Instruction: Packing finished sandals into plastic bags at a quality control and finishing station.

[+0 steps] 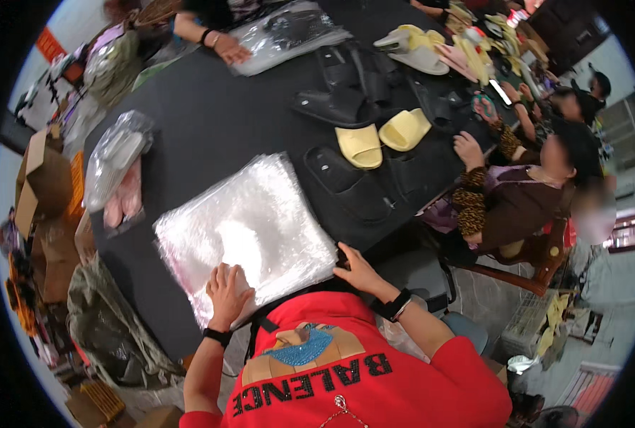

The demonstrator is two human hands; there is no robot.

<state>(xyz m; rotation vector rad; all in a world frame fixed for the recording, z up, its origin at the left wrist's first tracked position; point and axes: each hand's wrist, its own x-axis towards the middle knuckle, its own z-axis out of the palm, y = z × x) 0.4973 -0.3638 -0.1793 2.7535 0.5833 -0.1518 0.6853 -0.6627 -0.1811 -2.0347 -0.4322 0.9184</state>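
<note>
- The left hand [228, 294] is laid, fingers spread, on the near edge of a stack of clear plastic bags [257, 200].
- The right hand [362, 272] is held at the stack's right corner, its thumb and forefinger parted; whether the bags are touched by it cannot be told.
- A dark band is worn on each wrist.
- The stack is set at the near edge of a black table [189, 118], directly before the person in a red top [403, 378].
- To the stack's left, grey slippers [115, 173] and pink slippers [123, 196] are wrapped in clear plastic.
- Beyond its right side, a pair of yellow slippers [360, 147] is surrounded by black slippers [339, 107].
- At the far edge, a clear-wrapped bundle [285, 44] is touched by a co-worker's hand [232, 51].
- On the right, another co-worker [521, 200] is seated beside the table.
- On the left, cardboard boxes [50, 178] and a grey-green sack [107, 324] are seen.
</note>
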